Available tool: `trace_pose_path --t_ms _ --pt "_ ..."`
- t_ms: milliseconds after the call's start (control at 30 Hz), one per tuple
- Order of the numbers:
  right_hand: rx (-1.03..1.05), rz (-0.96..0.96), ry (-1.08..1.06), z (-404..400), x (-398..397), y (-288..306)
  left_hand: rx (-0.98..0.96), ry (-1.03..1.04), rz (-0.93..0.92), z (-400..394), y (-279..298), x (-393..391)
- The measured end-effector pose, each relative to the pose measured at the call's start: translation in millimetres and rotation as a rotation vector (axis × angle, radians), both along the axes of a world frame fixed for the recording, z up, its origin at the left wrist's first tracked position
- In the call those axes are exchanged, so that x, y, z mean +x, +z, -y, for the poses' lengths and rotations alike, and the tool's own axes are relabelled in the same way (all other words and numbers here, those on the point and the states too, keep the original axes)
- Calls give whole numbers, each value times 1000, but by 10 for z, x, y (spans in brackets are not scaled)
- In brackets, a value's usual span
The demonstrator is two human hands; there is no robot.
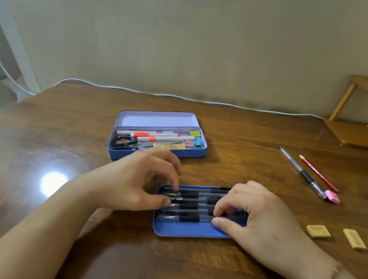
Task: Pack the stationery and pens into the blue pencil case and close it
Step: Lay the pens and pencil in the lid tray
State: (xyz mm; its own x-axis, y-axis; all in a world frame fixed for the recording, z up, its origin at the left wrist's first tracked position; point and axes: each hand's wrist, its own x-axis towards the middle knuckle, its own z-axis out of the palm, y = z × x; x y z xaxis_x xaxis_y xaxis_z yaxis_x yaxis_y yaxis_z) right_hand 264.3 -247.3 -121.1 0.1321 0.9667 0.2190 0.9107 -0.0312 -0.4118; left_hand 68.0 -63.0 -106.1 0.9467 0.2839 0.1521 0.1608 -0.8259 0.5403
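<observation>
A blue pencil case (156, 153) stands open near the table's middle, lid tilted back; it holds markers, scissors, binder clips and yellow erasers. In front of it lies a separate blue tray (187, 232) with several black-grip pens (189, 206) laid side by side. My left hand (133, 182) pinches the pens' left ends with thumb and fingers. My right hand (254, 220) presses fingertips on the pens' right ends, its thumb on the tray floor. A clear pen (303, 172), a red pencil (318, 172), a pink eraser (333, 196) and two tan erasers (318, 231) (354, 239) lie at the right.
The wooden table (31, 151) has a bright light reflection at the left. A small wooden shelf (367, 134) stands at the back right corner. A white cable (184, 98) runs along the wall at the table's far edge.
</observation>
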Motion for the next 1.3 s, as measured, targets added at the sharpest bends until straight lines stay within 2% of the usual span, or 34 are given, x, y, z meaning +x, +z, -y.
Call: trace_pose_path --t_ms 200,700,867,900,967,1033,1100,1167,1300 --pt "8 -10 -2 11 -12 1 57 2 -34 14 -19 9" --pt "32 -2 -42 -29 -53 3 3 -26 -54 35 -6 19" --pt "-26 -39 -7 -12 -20 132 126 -63 -85 169 -63 87" --pt "-32 -85 -37 13 69 202 122 -67 -74 174 -71 95" --pt "97 -137 -252 80 374 324 94 -76 -58 169 -74 94" --pt "169 -20 -567 167 719 387 78 -75 -47 165 -73 94" --pt "5 137 -801 209 932 353 92 -62 -46 169 -77 107" --pt "-123 154 -862 184 1024 264 112 -47 -49 170 -90 119" --pt "-146 124 -905 102 1045 229 127 -40 -56 172 -100 125"
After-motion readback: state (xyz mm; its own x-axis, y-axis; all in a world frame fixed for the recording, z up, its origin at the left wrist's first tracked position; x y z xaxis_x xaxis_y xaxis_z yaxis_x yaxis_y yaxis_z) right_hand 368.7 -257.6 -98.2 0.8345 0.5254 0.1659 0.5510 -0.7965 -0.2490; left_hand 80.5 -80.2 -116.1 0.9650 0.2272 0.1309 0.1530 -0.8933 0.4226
